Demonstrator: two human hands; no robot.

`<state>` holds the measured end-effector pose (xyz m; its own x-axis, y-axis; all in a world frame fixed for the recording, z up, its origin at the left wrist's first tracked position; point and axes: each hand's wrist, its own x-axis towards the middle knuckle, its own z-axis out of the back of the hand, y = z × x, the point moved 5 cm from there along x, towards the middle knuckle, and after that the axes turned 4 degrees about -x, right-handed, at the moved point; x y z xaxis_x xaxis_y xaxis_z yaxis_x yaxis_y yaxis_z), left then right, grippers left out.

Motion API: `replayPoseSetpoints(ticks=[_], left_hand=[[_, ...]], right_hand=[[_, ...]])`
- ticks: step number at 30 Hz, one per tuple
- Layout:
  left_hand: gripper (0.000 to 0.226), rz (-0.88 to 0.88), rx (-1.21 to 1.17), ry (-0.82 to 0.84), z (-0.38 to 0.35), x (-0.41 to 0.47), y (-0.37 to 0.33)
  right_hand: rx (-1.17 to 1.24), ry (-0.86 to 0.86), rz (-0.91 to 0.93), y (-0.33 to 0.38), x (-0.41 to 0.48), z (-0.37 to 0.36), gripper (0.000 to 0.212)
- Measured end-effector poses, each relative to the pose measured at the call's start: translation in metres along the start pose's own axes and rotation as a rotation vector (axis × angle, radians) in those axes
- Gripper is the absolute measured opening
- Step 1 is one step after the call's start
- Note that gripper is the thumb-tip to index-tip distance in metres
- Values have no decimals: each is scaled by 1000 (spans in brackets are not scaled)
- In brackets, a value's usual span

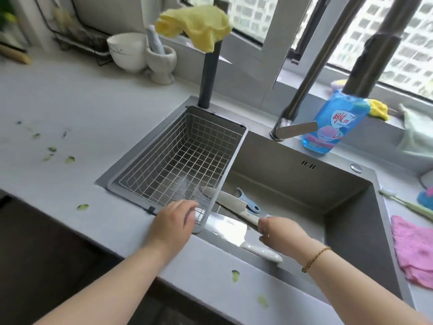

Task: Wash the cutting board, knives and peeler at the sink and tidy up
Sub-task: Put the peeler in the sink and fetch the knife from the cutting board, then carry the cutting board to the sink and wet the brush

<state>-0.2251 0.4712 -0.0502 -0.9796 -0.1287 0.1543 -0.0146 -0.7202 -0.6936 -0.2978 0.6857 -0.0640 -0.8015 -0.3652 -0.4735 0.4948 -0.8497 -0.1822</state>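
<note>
Left hand [173, 221] curled round a corner of the wire basket [235, 158], right hand [281, 233] down in the sink [293, 184] at the handle of the small knife [230, 200], whether gripping it I can't tell, with cleaver [225, 228] and peeler [251, 204] just beside, so a fumble there could catch a blade

My left hand [173, 221] grips the near corner of the wire basket [232, 165]. My right hand [281, 233] is low in the sink [293, 181], over the cleaver [225, 227], beside the small knife [230, 201] and peeler [251, 204].
</note>
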Motion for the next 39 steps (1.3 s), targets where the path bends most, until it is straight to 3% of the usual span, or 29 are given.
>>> replayPoseSetpoints(ticks=[3, 8, 15, 18, 19, 22, 25, 29, 35, 39], left_hand=[[30, 8, -23, 1, 25, -17, 14], [27, 129, -31, -165, 122, -87, 73], [17, 376, 34, -445, 280, -218, 179], [41, 471, 90, -564, 335, -275, 221], [44, 501, 109, -587, 347, -292, 235], [25, 629, 176, -571, 369, -334, 269], [39, 682, 260, -598, 387, -362, 292], [54, 796, 251, -589, 405, -375, 322], [46, 864, 159, -607, 417, -359, 340], [36, 814, 380, -520, 433, -356, 352]], right_hand=[[81, -144, 28, 37, -24, 43, 25], [244, -379, 159, 142, -48, 94, 18], [326, -421, 374, 347, -52, 133, 23], [330, -461, 508, 429, -60, 144, 28], [335, -480, 550, 454, -62, 145, 30], [352, -492, 649, 520, -69, 141, 39], [288, -486, 753, 574, -79, 134, 49], [185, -467, 765, 608, -74, 128, 59], [18, -438, 684, 608, -60, 116, 63], [-34, -424, 683, 604, -61, 116, 60]])
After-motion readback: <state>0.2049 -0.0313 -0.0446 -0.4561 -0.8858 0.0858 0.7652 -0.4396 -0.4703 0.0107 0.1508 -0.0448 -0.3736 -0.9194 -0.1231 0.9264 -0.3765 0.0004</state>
